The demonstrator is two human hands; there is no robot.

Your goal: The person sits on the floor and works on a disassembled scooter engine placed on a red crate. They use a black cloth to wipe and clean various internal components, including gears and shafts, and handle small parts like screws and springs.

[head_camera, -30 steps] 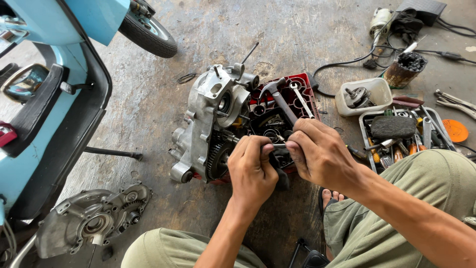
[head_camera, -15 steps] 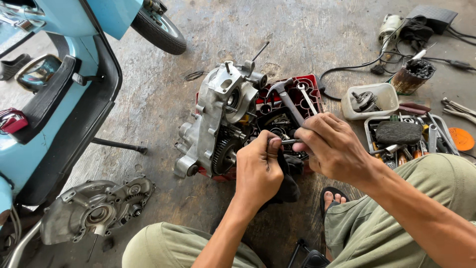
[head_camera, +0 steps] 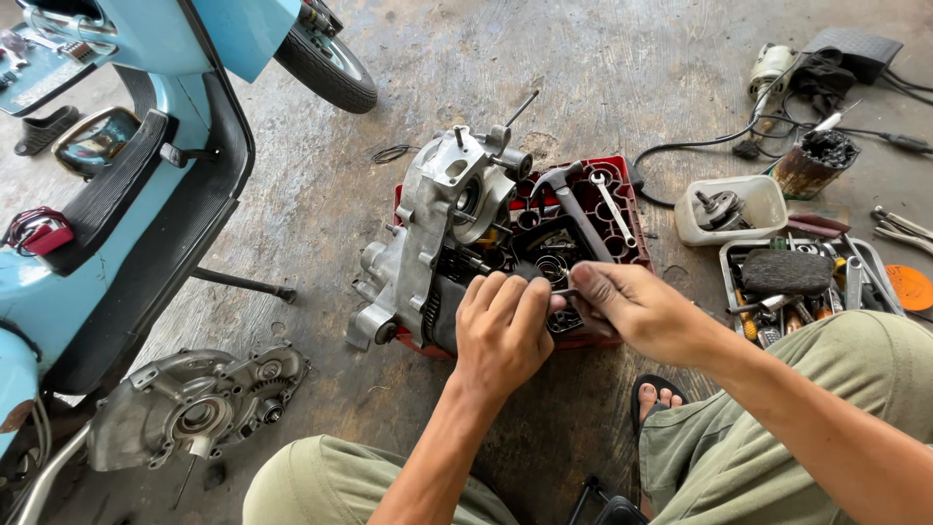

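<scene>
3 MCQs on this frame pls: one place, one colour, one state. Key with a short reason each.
1. Where does the hammer lie?
A. on the red crate beside the engine case
B. on the scooter's footboard
C. in the white tub

2. What colour is the scooter?
A. red
B. light blue
C. black

3. What are the hands doing?
A. both resting on the knees
B. left hand and right hand meeting at a small metal part over the crate
C. one hand lifting the loose cover

Key:
1 A: the hammer rests across the red crate, right of the engine case.
2 B: its body panels are pale blue.
3 B: both sets of fingers close on a small part above the crate; the loose cover lies untouched on the floor.
</scene>
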